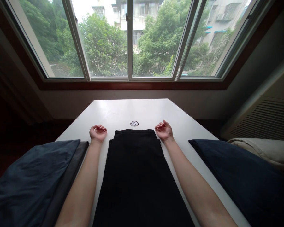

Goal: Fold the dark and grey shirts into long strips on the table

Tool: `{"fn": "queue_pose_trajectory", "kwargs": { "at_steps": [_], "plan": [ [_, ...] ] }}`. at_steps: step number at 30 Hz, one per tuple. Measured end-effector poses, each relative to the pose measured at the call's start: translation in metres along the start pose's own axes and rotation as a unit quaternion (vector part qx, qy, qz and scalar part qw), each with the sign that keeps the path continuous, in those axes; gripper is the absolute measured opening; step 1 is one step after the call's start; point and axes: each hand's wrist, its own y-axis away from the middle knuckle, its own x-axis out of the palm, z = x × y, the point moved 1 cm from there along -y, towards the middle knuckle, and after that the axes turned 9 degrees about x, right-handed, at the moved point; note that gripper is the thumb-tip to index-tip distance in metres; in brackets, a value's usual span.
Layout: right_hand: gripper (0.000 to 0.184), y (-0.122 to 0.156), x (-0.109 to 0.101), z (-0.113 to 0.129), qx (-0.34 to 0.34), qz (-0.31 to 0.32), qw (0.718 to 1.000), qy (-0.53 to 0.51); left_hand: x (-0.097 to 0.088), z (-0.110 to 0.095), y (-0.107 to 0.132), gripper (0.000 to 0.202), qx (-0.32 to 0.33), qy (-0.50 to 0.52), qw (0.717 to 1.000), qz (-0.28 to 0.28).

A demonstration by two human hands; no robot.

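A black garment [142, 176] lies folded flat in a long strip on the white table [130, 110], its narrower far end stepped in at both sides. To the left of that end, my left hand [98, 133] rests palm up, its fingers loosely curled and nothing in them. My right hand [164, 130] is palm up beside the far right corner of the garment, with fingers half bent and an empty palm. Both forearms run along the garment's long sides.
Dark blue folded cloth [38, 173] lies over a dark grey one [68, 176] at the left. More dark blue cloth [236, 170] is at the right, next to a beige cloth [265, 149]. A round table hole [134, 124] sits beyond the garment. Behind stands a window [130, 80].
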Motion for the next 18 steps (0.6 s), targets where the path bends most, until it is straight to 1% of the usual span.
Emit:
{"fn": "queue_pose_trajectory", "kwargs": {
  "at_steps": [12,18],
  "plan": [
    [0.027,-0.0002,0.0002,0.0,0.01,-0.003,1.0,-0.024,0.0007,0.0,-0.0005,0.014,0.001,0.009,1.0,-0.007],
    [0.029,-0.0001,0.0005,0.0,0.004,0.001,1.0,-0.012,0.0011,-0.0004,-0.0001,0.014,-0.002,0.01,1.0,-0.006]
  ]
}}
